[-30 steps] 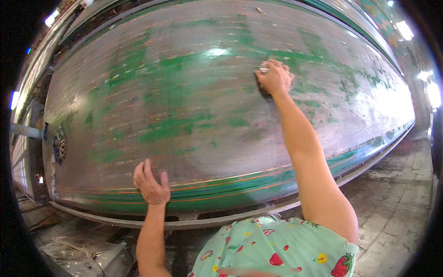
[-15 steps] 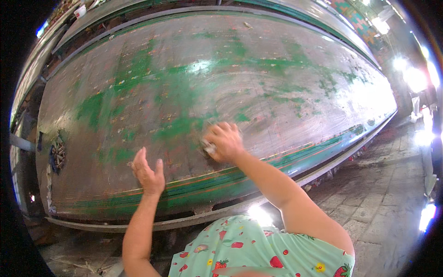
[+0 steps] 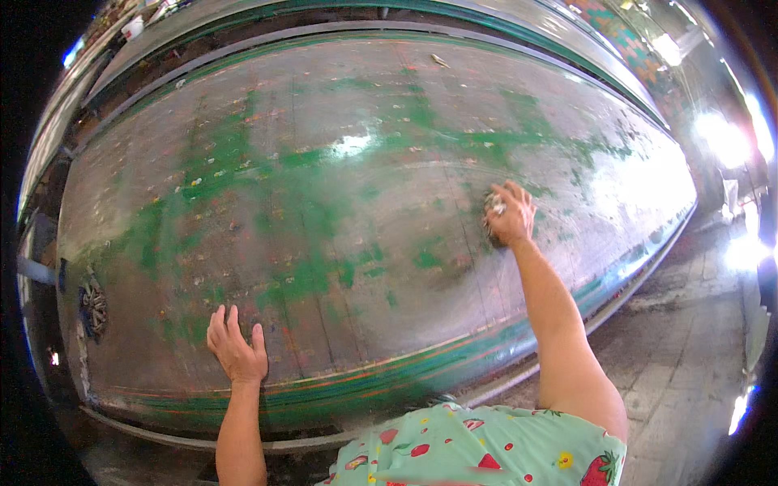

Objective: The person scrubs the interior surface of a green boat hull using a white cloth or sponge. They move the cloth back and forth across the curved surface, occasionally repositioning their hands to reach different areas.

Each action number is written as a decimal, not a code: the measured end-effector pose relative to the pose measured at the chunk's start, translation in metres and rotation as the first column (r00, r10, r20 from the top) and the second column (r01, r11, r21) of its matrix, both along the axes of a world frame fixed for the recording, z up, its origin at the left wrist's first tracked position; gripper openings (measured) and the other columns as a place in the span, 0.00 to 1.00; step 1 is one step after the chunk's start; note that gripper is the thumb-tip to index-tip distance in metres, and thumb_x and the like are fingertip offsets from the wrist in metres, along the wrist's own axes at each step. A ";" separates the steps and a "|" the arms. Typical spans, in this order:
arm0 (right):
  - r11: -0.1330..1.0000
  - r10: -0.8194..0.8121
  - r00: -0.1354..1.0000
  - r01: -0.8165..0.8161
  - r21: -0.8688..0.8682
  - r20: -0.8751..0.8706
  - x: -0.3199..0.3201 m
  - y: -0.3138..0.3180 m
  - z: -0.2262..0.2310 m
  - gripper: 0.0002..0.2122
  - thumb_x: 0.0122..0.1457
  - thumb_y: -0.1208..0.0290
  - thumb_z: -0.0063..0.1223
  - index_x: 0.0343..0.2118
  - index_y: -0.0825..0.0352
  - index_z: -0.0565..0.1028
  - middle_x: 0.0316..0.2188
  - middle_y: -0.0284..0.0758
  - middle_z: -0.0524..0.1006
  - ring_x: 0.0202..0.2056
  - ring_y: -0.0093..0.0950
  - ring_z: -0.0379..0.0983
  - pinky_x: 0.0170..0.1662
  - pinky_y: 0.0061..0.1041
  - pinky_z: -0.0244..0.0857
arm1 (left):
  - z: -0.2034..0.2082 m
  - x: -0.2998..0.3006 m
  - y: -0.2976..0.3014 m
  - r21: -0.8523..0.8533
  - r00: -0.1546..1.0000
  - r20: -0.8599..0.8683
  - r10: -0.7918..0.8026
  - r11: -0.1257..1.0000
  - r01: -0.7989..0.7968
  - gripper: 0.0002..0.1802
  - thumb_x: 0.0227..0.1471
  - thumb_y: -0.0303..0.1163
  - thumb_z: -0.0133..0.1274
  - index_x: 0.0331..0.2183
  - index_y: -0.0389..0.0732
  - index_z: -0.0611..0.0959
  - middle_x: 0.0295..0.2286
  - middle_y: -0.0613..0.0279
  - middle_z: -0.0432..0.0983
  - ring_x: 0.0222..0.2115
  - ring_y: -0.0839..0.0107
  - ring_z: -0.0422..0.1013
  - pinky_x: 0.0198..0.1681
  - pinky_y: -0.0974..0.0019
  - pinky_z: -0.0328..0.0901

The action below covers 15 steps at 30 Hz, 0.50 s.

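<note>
Place: a workshop or factory floor, its exact trade unclear.
Long table (image 3: 421, 308): industrial in scale, its grey top scuffed, flecked and blotched with green.
Second long table (image 3: 523, 16): green-edged, running alongside beyond the first, as in a row of work stations.
Floor (image 3: 648, 348): bare grey slabs, grimy and stained.
Bright lights (image 3: 721, 138): glaring at the right; lamps or openings, cannot tell which.
Bucket (image 3: 132, 29): whitish, at the far left, among blurred clutter.
</note>
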State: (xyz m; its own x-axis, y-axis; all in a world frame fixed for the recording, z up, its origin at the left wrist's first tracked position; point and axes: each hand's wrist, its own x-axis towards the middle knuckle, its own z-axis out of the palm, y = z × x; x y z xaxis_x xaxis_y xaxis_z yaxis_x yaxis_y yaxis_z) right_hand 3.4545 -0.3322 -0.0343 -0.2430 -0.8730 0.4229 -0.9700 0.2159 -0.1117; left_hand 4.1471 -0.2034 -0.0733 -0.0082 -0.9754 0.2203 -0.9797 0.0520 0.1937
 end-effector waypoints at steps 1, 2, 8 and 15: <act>0.996 -0.091 0.995 0.091 0.024 0.035 0.002 -0.032 0.004 0.23 0.58 0.55 0.70 0.58 0.48 0.90 0.64 0.35 0.82 0.69 0.45 0.75 0.70 0.55 0.67 | 0.001 -0.001 -0.001 0.008 1.000 0.024 0.003 1.000 -0.003 0.37 0.76 0.51 0.56 0.74 0.40 0.75 0.75 0.41 0.65 0.76 0.36 0.58 0.79 0.30 0.50; 0.968 -0.232 0.969 0.222 0.113 0.084 0.005 -0.064 0.012 0.23 0.60 0.53 0.69 0.59 0.48 0.89 0.65 0.36 0.81 0.69 0.45 0.74 0.71 0.56 0.66 | 0.002 -0.002 -0.002 0.001 1.000 0.027 0.003 1.000 -0.003 0.38 0.75 0.53 0.55 0.73 0.39 0.75 0.74 0.41 0.65 0.75 0.35 0.59 0.78 0.30 0.51; 0.993 -0.031 0.987 0.012 0.120 0.157 0.161 -0.201 0.011 0.20 0.63 0.54 0.64 0.55 0.52 0.90 0.63 0.43 0.82 0.66 0.49 0.77 0.68 0.58 0.68 | 0.005 -0.005 -0.003 0.005 1.000 0.006 0.017 1.000 -0.017 0.38 0.70 0.48 0.62 0.73 0.40 0.75 0.73 0.42 0.66 0.75 0.36 0.59 0.78 0.31 0.51; 0.781 0.594 0.777 -0.619 0.081 0.208 0.446 -0.197 -0.002 0.21 0.58 0.53 0.71 0.55 0.48 0.91 0.61 0.41 0.81 0.69 0.50 0.72 0.72 0.66 0.61 | 0.008 -0.006 -0.002 0.026 0.999 -0.026 0.032 0.999 -0.032 0.38 0.67 0.39 0.65 0.73 0.41 0.75 0.74 0.43 0.65 0.75 0.37 0.60 0.78 0.33 0.51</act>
